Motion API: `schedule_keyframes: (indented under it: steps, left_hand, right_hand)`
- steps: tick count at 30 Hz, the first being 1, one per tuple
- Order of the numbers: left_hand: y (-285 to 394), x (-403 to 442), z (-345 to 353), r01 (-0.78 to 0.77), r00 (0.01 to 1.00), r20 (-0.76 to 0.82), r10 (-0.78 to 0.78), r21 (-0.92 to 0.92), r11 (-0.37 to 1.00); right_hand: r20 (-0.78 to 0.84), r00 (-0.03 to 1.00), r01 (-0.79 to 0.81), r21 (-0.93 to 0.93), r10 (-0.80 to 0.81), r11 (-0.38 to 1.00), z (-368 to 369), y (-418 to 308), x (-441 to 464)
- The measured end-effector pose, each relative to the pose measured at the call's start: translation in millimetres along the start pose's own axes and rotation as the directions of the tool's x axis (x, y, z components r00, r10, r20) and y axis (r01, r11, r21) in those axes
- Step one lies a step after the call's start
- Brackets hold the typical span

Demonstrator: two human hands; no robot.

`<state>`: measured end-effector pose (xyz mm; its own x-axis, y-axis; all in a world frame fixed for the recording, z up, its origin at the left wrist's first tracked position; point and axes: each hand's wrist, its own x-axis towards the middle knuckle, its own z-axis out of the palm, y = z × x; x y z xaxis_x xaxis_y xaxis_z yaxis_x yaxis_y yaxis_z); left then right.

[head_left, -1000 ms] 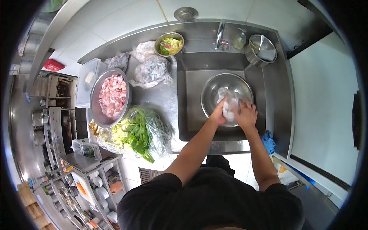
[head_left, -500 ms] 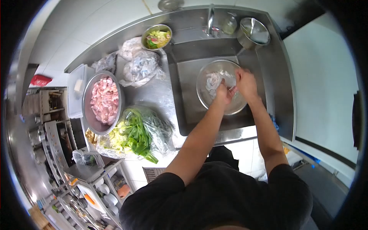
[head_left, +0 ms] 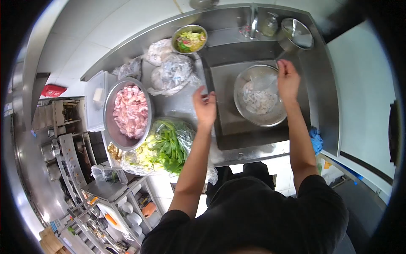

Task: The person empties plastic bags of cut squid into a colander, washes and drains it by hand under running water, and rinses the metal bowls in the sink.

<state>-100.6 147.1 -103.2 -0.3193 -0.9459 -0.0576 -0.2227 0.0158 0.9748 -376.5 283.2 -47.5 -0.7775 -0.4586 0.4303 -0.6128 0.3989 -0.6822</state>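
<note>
A round metal bowl (head_left: 242, 109) stands in the sink, holding a pile of pale, whitish raw pieces (head_left: 260, 101) whose kind I cannot make out for sure. My right hand (head_left: 289, 82) is at the bowl's right rim with its fingers closed. A thin clear plastic bag (head_left: 265, 80) seems to stretch from it over the bowl's contents. My left hand (head_left: 205, 106) hovers over the sink's left edge, fingers apart and loosely bent, with nothing in it. Close to its left lie plastic-wrapped bundles (head_left: 171, 72).
A large metal bowl of cut raw meat (head_left: 130, 111) sits on the left counter. Bagged leafy greens (head_left: 169, 146) lie in front. A small bowl of chopped vegetables (head_left: 190, 41) stands behind, near the faucet (head_left: 253, 21). A metal pot (head_left: 296, 34) occupies the back right corner.
My left hand has left the bowl and moved left to the sink's edge, its fingers now apart. My right hand has shifted to the bowl's right rim. The whole view has shifted slightly.
</note>
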Motion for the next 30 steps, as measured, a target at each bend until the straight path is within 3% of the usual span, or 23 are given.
schedule_keyframes:
  steps: [2,5,8,9,10,12,14,16,18,19,21,22,24,29,30]
  left_hand:
    - [33.4,28.7,-51.3,-0.167,0.982,-0.024,0.188,0.360,0.918]
    - [28.4,78.8,-85.4,-0.290,0.904,-0.017,0.428,0.711,0.640]
    - [42.4,113.8,-85.0,-0.203,0.974,0.079,0.213,0.721,0.662]
    - [37.4,124.8,-82.8,-0.206,0.977,0.147,0.154,0.838,0.505]
    - [38.4,130.9,-80.2,-0.172,0.984,0.135,0.114,0.879,0.445]
    - [47.8,140.3,-73.7,-0.105,0.994,0.100,0.034,0.944,0.313]
    - [55.3,147.2,-76.0,-0.100,0.993,0.117,-0.033,0.945,0.312]
    - [52.6,154.7,-79.3,-0.109,0.989,0.134,-0.061,0.945,0.308]
    - [46.2,163.4,-82.8,-0.129,0.988,0.148,-0.042,0.945,0.299]
    - [41.6,165.7,-85.2,-0.155,0.988,0.148,0.045,0.939,0.308]
    - [39.3,176.0,-89.0,-0.163,0.986,0.163,0.028,0.922,0.351]
    - [39.0,179.5,-90.9,-0.165,0.985,0.171,0.018,0.913,0.372]
    - [45.6,181.4,-96.9,-0.143,0.989,0.135,0.052,0.861,0.488]
    - [84.2,160.5,-122.3,-0.065,0.997,0.009,0.083,0.704,0.707]
    - [84.0,156.5,-129.8,-0.066,0.997,0.061,0.040,0.507,0.859]
  right_hand:
    - [-0.027,0.994,-0.101,0.098,0.104,0.990,-10.0,-62.5,14.8]
    - [-0.051,0.996,-0.063,0.210,0.075,0.976,-7.7,-142.0,27.0]
    - [-0.203,0.964,0.231,0.310,-0.173,0.922,29.5,-192.1,53.6]
    - [-0.237,0.947,0.281,0.288,-0.216,0.916,42.7,-206.7,65.6]
    - [-0.274,0.926,0.333,0.264,-0.261,0.905,54.5,-222.5,77.8]
    - [-0.272,0.905,0.372,0.130,-0.328,0.919,67.0,-257.5,91.3]
    - [-0.077,0.987,0.159,0.309,-0.142,0.938,88.1,-272.5,101.6]
    - [-0.076,0.976,0.218,0.261,-0.205,0.940,121.2,-266.3,119.6]
    - [-0.232,0.825,0.525,-0.023,-0.516,0.851,180.9,-240.1,130.1]
    - [-0.110,0.866,0.485,-0.055,-0.488,0.873,200.0,-232.7,125.5]
    - [0.128,0.908,0.415,-0.143,-0.399,0.899,231.9,-217.1,116.6]
    - [0.297,0.876,0.438,-0.159,-0.380,0.885,247.8,-207.9,111.6]
    - [0.601,0.742,0.485,-0.176,-0.297,0.856,278.8,-187.3,100.4]
    - [0.887,0.440,0.542,-0.139,-0.139,0.829,335.7,-144.4,109.4]
    - [0.926,0.361,0.565,-0.122,-0.111,0.816,338.7,-145.4,111.4]
